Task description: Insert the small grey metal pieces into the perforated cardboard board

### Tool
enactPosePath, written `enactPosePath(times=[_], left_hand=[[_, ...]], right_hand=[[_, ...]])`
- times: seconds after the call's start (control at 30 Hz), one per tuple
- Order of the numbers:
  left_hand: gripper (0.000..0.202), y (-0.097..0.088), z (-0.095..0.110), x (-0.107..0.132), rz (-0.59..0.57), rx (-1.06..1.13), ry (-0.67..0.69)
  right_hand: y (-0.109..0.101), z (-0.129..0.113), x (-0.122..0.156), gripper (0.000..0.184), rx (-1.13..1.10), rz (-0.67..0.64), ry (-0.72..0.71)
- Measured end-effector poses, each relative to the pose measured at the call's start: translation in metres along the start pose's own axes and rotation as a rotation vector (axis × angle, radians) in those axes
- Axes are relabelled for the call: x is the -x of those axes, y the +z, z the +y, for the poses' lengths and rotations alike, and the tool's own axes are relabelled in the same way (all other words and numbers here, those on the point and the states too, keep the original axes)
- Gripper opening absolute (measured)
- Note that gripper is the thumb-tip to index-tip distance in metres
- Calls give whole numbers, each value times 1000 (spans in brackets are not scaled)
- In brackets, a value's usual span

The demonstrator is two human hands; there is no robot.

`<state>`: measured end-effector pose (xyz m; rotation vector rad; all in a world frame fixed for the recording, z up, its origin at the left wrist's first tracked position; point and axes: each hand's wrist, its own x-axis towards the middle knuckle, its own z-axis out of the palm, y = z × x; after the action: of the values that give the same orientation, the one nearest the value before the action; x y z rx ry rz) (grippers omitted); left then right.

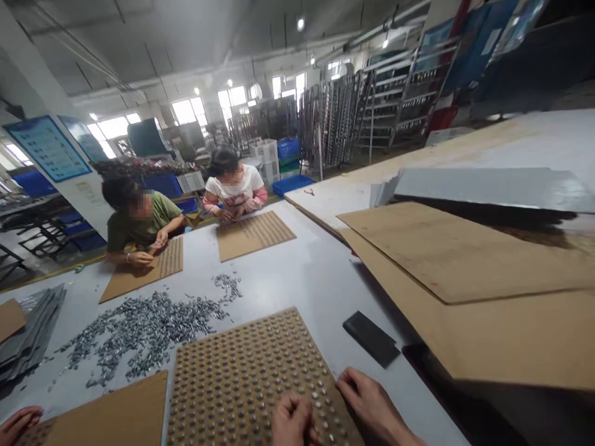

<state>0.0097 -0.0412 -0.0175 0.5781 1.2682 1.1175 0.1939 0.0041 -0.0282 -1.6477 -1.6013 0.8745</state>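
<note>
A brown cardboard sheet [232,371] lies before me on the white table, covered with rows of small shiny metal pieces. Over its lower right part is my left hand [292,420], its fingers curled in and pressed together; whatever they hold is hidden. At the right edge of the same sheet, my right hand [372,402] has thumb and forefinger closed near the edge. I cannot make out what is between them. Beyond the sheet spreads a loose heap of small grey metal pieces [153,328].
A dark flat rectangular object [372,339] lies right of the sheet. Large cardboard panels [465,254] rest at the right. Two people sit across the table [307,272] with cardboard sheets [253,235]. Another person's hand [21,423] shows lower left beside a cardboard sheet [116,412].
</note>
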Motion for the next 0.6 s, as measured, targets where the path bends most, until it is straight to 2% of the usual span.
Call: enactPosePath(times=[0.07, 0.13, 0.27, 0.43, 0.6], left_hand=[[49, 0, 5, 9, 7, 83, -28], [47, 0, 12, 16, -48, 137, -63], [45, 1, 22, 19, -85, 220, -159], [45, 3, 21, 20, -102, 233, -196], [47, 2, 19, 18, -75, 149, -176]], right_hand=[[-6, -3, 5, 27, 35, 8, 19], [-12, -6, 7, 29, 65, 3, 42], [-18, -13, 6, 27, 83, -18, 100], [-14, -17, 4, 27, 50, -39, 105], [-9, -18, 2, 26, 43, -114, 101]])
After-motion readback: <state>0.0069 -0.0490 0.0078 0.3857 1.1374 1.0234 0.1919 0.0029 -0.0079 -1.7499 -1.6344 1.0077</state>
